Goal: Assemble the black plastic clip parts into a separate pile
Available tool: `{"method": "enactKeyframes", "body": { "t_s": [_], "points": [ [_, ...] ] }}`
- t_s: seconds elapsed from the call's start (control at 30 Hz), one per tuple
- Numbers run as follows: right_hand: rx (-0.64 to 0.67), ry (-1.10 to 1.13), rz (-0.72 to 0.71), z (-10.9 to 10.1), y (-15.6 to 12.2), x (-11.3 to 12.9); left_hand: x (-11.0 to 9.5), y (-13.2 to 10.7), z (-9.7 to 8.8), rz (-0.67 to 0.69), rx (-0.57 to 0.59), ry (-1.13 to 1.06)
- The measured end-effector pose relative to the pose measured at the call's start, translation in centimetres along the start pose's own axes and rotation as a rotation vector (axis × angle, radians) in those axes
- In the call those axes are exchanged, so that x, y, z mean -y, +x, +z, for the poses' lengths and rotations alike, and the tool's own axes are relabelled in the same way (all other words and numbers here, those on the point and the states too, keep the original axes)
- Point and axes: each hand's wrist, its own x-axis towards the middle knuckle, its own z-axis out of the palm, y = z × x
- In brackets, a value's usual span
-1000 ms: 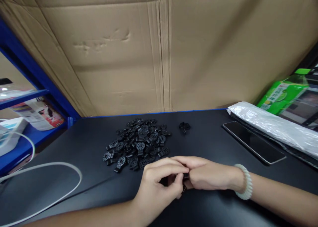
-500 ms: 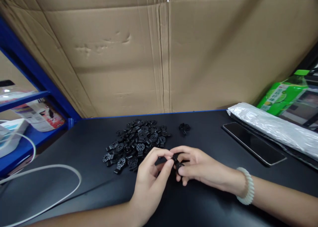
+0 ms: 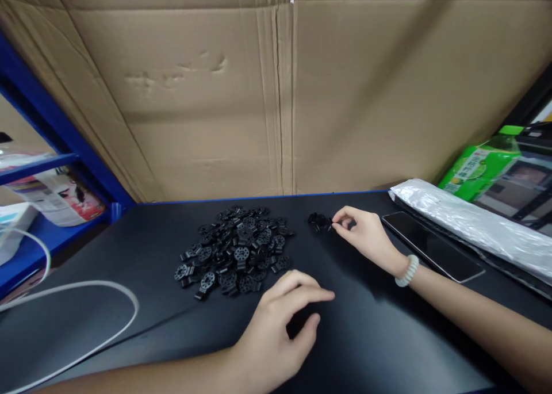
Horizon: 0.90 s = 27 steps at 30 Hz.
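Brown cardboard point(image 3: 207, 95) rises behind the pile of black parts point(image 3: 241, 244), with a dark tabletop point(image 3: 371, 336) running underneath, and that pile is my marker for everything. Just right of it sits a small cluster of black pieces point(image 3: 318, 220), and that's where the action is! My right hand point(image 3: 371, 241) is on the cluster's far side from the pile, thumb and forefinger pinched together on what looks like the edge of a small black part point(image 3: 330, 225); how firmly, I can't make out from this far off. My left hand point(image 3: 280, 331) hangs nearer to me than the pile and slightly right of it, thumb and forefinger well apart, nothing visible between them.

I read this as the setting-down step: one part joining those grouped apart from the pile. Next, I'd say, calls for a clean release, fingertips parting without dragging the neighbours, then a reach back to the pile for another loose part. Those overlap heavily, so one could snag. Well right of the pile, beyond my working fingers, lies a phone point(image 3: 431, 244): worth a wide berth.
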Motion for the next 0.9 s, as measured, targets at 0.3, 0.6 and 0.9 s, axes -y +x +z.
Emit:
{"method": "enactKeyframes", "body": {
  "t_s": [0.3, 0.6, 0.9],
  "points": [
    [0.106, 0.071, -0.160, 1.4, -1.7, 2.3, -0.4, -0.1, 0.4, 0.281, 0.118, 0.084],
    [0.500, -0.160, -0.527, 2.2, -3.5, 4.6, -0.8, -0.1, 0.2, 0.359, 0.180, 0.130],
    [0.397, 0.066, -0.296, 1.9, -3.2, 3.7, -0.2, -0.4, 0.4, 0.073, -0.077, 0.109]
  ]
}}
